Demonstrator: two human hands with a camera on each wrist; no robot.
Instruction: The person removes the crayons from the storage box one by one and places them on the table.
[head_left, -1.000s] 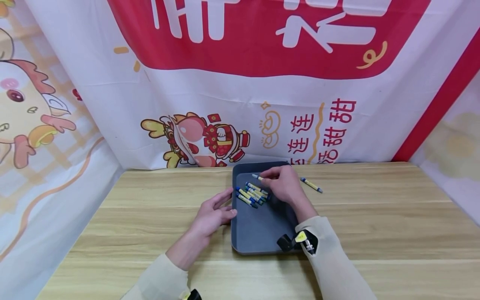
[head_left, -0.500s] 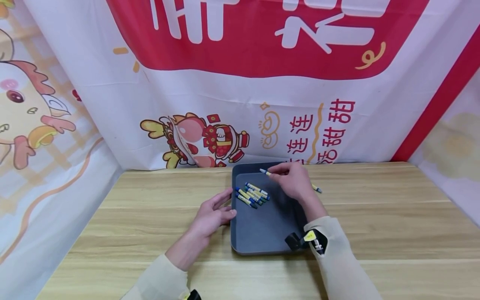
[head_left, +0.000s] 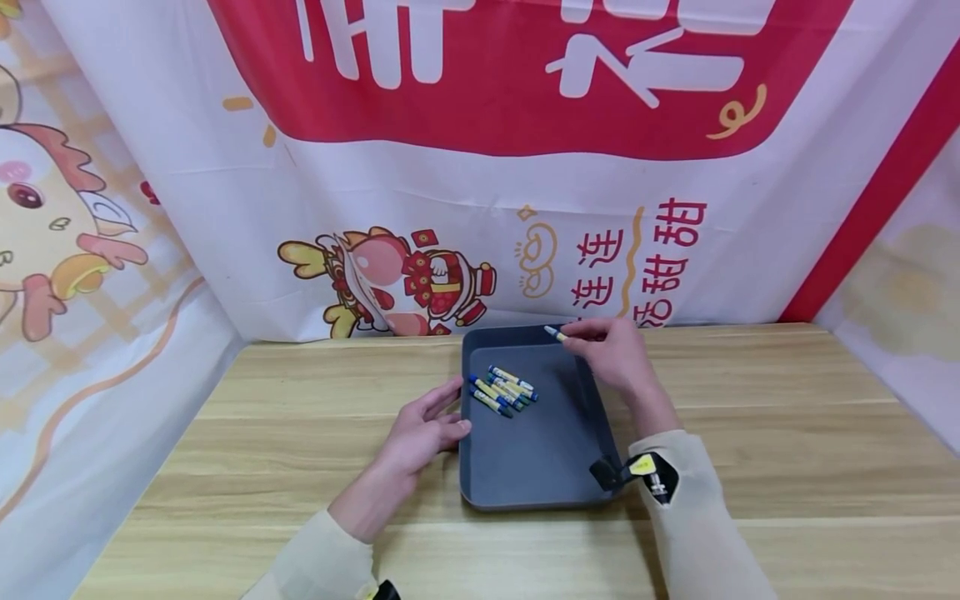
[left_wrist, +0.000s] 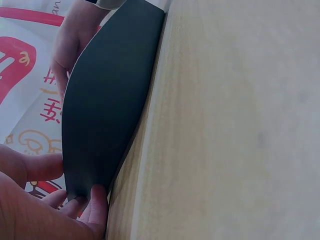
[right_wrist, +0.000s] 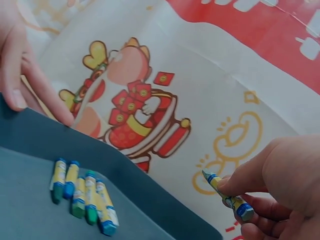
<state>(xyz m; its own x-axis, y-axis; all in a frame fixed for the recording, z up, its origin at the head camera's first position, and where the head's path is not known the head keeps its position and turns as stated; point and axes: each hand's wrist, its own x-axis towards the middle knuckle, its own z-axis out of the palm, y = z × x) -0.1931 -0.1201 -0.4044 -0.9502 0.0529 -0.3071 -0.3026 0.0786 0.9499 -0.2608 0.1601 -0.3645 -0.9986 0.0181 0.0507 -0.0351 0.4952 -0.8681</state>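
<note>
A dark grey tray [head_left: 536,467] lies on the wooden table, with a small heap of crayons [head_left: 502,392] in its left part. Blue, green and dark tips on yellow-wrapped bodies show in the right wrist view, where these crayons [right_wrist: 90,197] lie side by side. Over the tray's back right corner, my right hand [head_left: 618,358] pinches a light blue-grey crayon [right_wrist: 229,195] between thumb and fingers. My left hand [head_left: 420,433] touches the tray's left wall, its extended fingers [left_wrist: 98,200] against the outer side. It holds no crayon.
The wooden table [head_left: 300,417] spreads to both sides of the tray. A white cloth with red print [head_left: 420,183] hangs right behind the table's back edge. The crayon on the table to the right is hidden behind my right hand.
My right hand has moved right and slightly back with the crayon, from above the heap to the tray's back right corner. The left hand and the tray have stayed put.
</note>
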